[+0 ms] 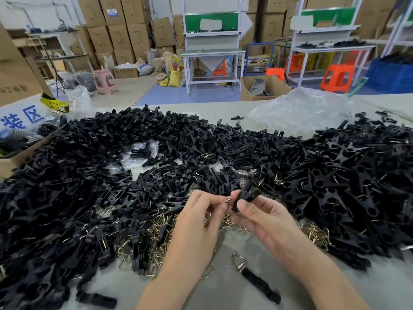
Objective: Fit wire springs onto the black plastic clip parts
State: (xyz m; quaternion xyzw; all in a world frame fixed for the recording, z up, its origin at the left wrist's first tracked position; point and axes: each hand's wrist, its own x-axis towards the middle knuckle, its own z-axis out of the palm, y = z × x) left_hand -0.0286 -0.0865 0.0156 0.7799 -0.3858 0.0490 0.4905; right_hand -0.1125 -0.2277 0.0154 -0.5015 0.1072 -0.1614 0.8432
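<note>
1. The left hand (201, 212) pinches a small bent metal wire spring (227, 200) in a tight grip of thumb and fingertips.
2. The right hand (264, 218) has its grip curled round a black plastic clip part (245, 196), just beside the spring.
3. Both are held above the pale surface (223, 291), between big heaps of black clips (89, 175) and loose shiny springs (156, 233).

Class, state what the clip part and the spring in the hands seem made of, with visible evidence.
The clip part looks like moulded plastic: matte black, evenly dull. The spring seems metal wire: thin, with a bright golden glint.
</note>
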